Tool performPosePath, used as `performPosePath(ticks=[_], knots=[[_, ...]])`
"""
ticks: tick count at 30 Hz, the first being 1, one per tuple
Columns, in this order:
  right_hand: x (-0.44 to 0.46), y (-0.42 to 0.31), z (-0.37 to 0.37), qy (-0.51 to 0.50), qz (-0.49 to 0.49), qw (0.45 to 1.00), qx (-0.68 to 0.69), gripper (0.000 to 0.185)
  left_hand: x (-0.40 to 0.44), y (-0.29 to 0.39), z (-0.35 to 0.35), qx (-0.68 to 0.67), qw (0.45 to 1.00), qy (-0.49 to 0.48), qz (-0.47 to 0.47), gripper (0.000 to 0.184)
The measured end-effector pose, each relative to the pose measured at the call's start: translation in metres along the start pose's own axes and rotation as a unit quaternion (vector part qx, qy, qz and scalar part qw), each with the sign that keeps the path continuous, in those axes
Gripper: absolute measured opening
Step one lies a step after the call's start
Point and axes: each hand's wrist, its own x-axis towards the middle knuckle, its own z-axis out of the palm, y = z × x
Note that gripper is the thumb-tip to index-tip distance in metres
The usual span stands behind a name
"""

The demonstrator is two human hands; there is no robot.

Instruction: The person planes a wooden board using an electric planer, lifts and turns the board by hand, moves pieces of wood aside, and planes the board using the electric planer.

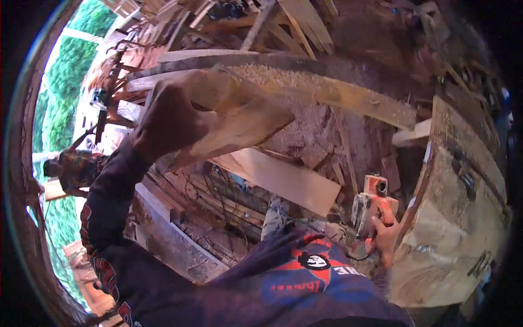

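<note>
My left hand (170, 117) is raised at the left and gripping a short, wide wooden board (239, 122), held tilted in front of me. Some of its fingers are hidden behind the wood. Low on the right, beside my body, my right hand (387, 233) is wrapped round the handle of an orange power planer (376, 204). The planer's flat base faces left, away from my palm. Behind the raised board runs a long timber beam (338, 92) with wood shavings on it.
A pale plank (283, 180) lies below the raised board. A big wooden slab (452, 229) stands close to my right hand. Scrap boards (305, 27) are piled at the back, and thin strips (223, 201) lie on the ground. Greenery (73, 82) shows at the left opening.
</note>
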Motion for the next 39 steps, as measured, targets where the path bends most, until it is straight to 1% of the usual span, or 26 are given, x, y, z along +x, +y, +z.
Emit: performPosePath(ticks=[1,2,3,5,6,7,9,10,11,12,14,15,16,17,18,19,21,22,23,25,27,30,31,32,34,39], knots=[[-0.006,0.002,0.0,0.037,-0.002,0.999,0.003,0.036,0.007,-0.009,0.01,-0.023,0.999,0.017,0.018,0.033],[-0.013,0.0,0.001,0.033,0.008,0.999,0.04,0.038,0.01,-0.014,0.014,-0.017,0.997,-0.065,-0.033,0.033],[-0.019,0.002,0.004,0.045,0.019,0.998,0.04,0.038,0.014,-0.015,0.028,-0.025,0.997,-0.075,-0.023,0.033],[-0.029,0.006,0.006,0.077,0.034,0.994,0.069,0.04,0.015,-0.014,0.072,-0.088,0.99,-0.073,-0.078,0.03],[-0.03,0.007,0.006,0.089,0.041,0.993,0.067,0.04,0.014,-0.028,0.106,-0.12,0.992,-0.038,-0.027,0.035],[-0.034,0.006,0.004,0.085,0.057,0.993,0.061,0.04,0.013,-0.039,0.134,-0.129,0.991,-0.042,-0.02,0.035],[-0.04,0.008,0.005,0.089,0.077,0.992,0.052,0.041,0.015,-0.054,0.183,-0.195,0.972,-0.129,0.007,0.042],[-0.044,0.009,0.006,0.101,0.061,0.991,0.061,0.042,0.02,-0.055,0.205,-0.204,0.97,-0.133,0.011,0.042],[-0.048,0.011,0.007,0.112,0.045,0.99,0.071,0.042,0.029,-0.054,0.227,-0.173,0.971,-0.167,0.006,0.044],[-0.053,0.012,0.007,0.117,0.05,0.99,0.066,0.042,0.036,-0.053,0.25,-0.141,0.97,-0.2,0.0,0.046],[-0.059,0.012,0.005,0.13,0.09,0.986,0.05,0.036,0.048,-0.06,0.302,-0.152,0.963,-0.223,-0.005,0.046],[-0.061,0.009,0.009,0.134,0.092,0.985,0.05,0.036,0.054,-0.062,0.325,-0.155,0.959,-0.239,-0.007,0.046],[-0.062,0.003,0.015,0.161,0.09,0.982,0.041,0.034,0.059,-0.062,0.347,-0.167,0.954,-0.246,-0.039,0.045],[-0.067,0.003,0.016,0.188,0.092,0.977,0.031,0.032,0.062,-0.064,0.369,-0.172,0.951,-0.254,-0.033,0.045],[-0.072,0.008,0.014,0.191,0.151,0.968,0.062,0.031,0.065,-0.069,0.392,-0.141,0.953,-0.264,-0.049,0.045],[-0.075,0.015,0.012,0.199,0.157,0.965,0.064,0.031,0.066,-0.074,0.413,-0.109,0.954,-0.273,-0.064,0.046],[-0.079,0.03,0.009,0.198,0.215,0.954,0.06,0.041,0.065,-0.093,0.453,-0.13,0.946,-0.293,-0.041,0.049],[-0.08,0.039,0.009,0.203,0.221,0.952,0.062,0.041,0.064,-0.106,0.47,-0.149,0.94,-0.306,-0.029,0.052],[-0.08,0.048,0.01,0.207,0.215,0.953,0.045,0.041,0.064,-0.118,0.482,-0.148,0.939,-0.31,-0.026,0.052],[-0.072,0.048,0.017,0.206,0.212,0.955,0.028,0.041,0.06,-0.152,0.504,-0.155,0.947,-0.267,-0.093,0.057],[-0.058,0.03,0.028,0.213,0.175,0.959,0.074,0.041,0.052,-0.192,0.526,-0.145,0.95,-0.227,-0.157,0.057],[-0.059,0.036,0.031,0.217,0.193,0.951,0.102,0.043,0.037,-0.257,0.562,-0.1,0.942,-0.209,-0.243,0.056],[-0.061,0.031,0.032,0.23,0.195,0.949,0.091,0.043,0.037,-0.272,0.573,-0.094,0.937,-0.211,-0.263,0.056],[-0.06,0.023,0.031,0.226,0.229,0.944,0.072,0.044,0.041,-0.279,0.58,-0.09,0.931,-0.217,-0.28,0.056],[-0.067,0.026,0.022,0.214,0.251,0.943,0.044,0.047,0.035,-0.295,0.585,-0.083,0.92,-0.227,-0.31,0.055],[-0.062,0.017,0.023,0.183,0.21,0.96,0.013,0.048,0.027,-0.31,0.567,-0.082,0.902,-0.244,-0.346,0.054]])
